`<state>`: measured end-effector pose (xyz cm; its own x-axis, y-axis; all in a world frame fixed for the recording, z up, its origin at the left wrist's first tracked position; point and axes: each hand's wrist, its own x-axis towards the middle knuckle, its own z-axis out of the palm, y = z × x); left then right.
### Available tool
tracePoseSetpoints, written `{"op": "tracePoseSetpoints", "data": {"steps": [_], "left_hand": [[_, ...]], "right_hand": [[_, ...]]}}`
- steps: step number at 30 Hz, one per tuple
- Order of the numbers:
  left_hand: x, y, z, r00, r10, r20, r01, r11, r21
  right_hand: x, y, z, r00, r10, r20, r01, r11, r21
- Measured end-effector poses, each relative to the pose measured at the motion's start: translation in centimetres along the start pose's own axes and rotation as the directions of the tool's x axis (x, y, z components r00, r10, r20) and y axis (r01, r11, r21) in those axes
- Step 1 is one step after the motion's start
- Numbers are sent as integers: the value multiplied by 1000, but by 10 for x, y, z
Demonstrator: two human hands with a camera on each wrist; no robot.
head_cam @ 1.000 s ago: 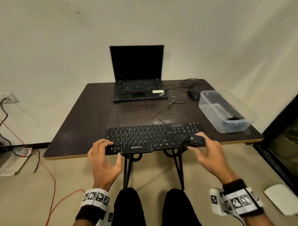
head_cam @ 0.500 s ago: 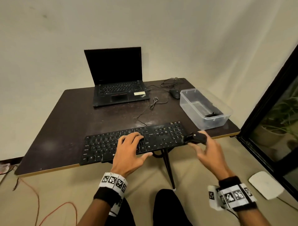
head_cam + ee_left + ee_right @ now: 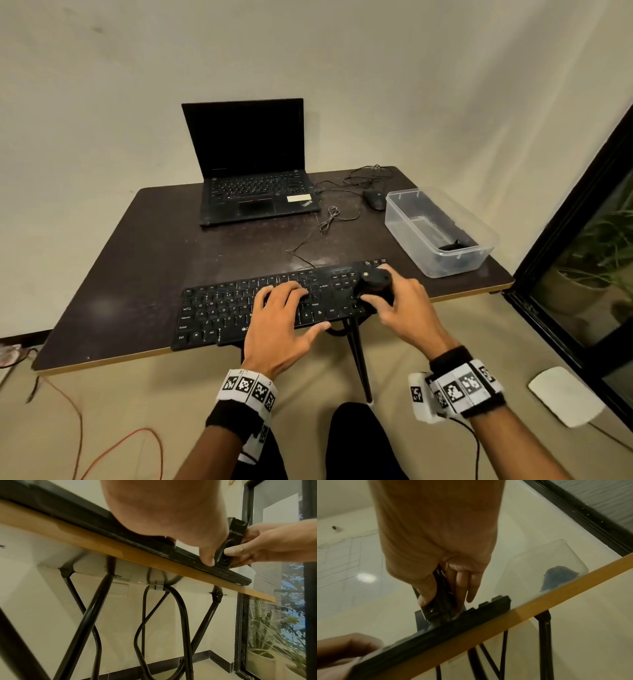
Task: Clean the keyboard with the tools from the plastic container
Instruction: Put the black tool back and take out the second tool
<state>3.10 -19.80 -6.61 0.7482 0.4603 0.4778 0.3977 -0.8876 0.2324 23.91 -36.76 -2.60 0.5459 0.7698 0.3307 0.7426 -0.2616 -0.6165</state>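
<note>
A black keyboard [image 3: 219, 308] lies along the front edge of the dark table [image 3: 144, 260]. My left hand [image 3: 284, 318] rests flat on its middle keys with straight fingers, thumb over the front rim. My right hand [image 3: 400, 301] grips a black cleaning tool [image 3: 375, 282] and holds it down on the keyboard's right end. In the left wrist view the black tool [image 3: 229, 540] stands tilted on the keyboard edge [image 3: 188, 558], pinched by thumb and fingers. The right wrist view shows the black tool [image 3: 438, 601] between thumb and fingers on the keys.
A clear plastic container [image 3: 438, 229] with a small dark item inside stands at the table's right. An open laptop [image 3: 253, 178], a mouse [image 3: 375, 199] and loose cables lie at the back. A dark glass door [image 3: 582, 240] is on the right.
My left hand moved from the keyboard's left front edge onto its middle keys. The right hand brought the tool from the keyboard's right edge onto the keys. The head view shifted.
</note>
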Motion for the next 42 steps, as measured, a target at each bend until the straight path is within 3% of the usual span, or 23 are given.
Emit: {"op": "tracePoseSetpoints", "data": {"steps": [4,7,11,14,19,24,27,29,31,33,36,39,42], "left_hand": [[0,1,1,1000,-17,-1,17,1000,5],[2,5,3,1000,-29,-9,30,999,26],[1,5,2,1000,-22,-16,23,999,33],[0,3,1,1000,-17,0,17,1000,24],[1,5,3,999,-36,-1,36,999,25],[1,6,4,1000,-22,-6,22,998,50],[0,3,3,1000,-13,8,13,999,48],[-1,2,2,1000,-17,21,16,999,49],[0,3,3,999,-31,19,30,998,51],[2,5,5,999,-39,19,38,998,51],[2,6,6,999,-41,22,40,998,53],[1,5,5,999,-31,28,29,998,63],[1,4,3,999,-27,26,26,998,58]], "right_hand": [[1,33,-32,978,140,-157,-146,989,-25],[4,33,-33,975,141,-174,-152,987,-49],[15,2,-3,996,85,-29,-83,996,39],[24,-7,10,998,50,42,-48,998,-49],[38,11,-13,938,303,-167,-309,951,-11],[27,-32,29,997,80,3,-80,997,10],[31,-35,34,997,60,55,-58,997,-41],[39,-17,18,986,158,-44,-162,982,-97],[46,0,-2,941,298,-160,-316,944,-99],[50,4,-10,914,366,-173,-383,920,-78],[53,-16,3,949,301,-89,-308,949,-66],[56,-50,30,988,154,23,-154,988,-3],[59,-76,52,991,23,132,-18,999,-38]]}}
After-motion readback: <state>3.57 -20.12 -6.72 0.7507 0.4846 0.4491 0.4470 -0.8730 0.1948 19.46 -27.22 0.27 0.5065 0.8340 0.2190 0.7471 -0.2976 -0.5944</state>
